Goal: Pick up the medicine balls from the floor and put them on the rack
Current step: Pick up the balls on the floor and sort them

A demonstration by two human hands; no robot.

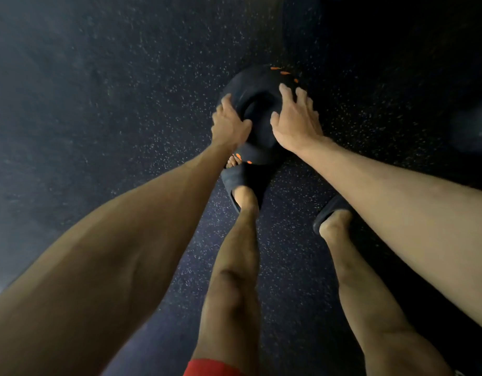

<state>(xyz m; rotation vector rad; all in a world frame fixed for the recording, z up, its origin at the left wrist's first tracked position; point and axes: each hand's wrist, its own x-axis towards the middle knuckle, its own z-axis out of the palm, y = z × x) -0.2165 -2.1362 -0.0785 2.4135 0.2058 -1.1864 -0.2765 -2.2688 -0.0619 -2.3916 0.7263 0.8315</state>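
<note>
A black medicine ball (pixel 257 109) with orange lettering lies on the dark speckled floor, just ahead of my feet. My left hand (pixel 229 123) cups its left side with the fingers curved round the ball. My right hand (pixel 295 119) lies on its right side with the fingers spread over the surface. The ball's lower part is hidden behind both hands. No rack is in view.
My two legs stand below the ball in black slide sandals, left (pixel 238 183) and right (pixel 329 210). A dark round shape (pixel 476 126), blurred, sits at the right edge. The speckled rubber floor (pixel 112 90) stretches to the left and ahead.
</note>
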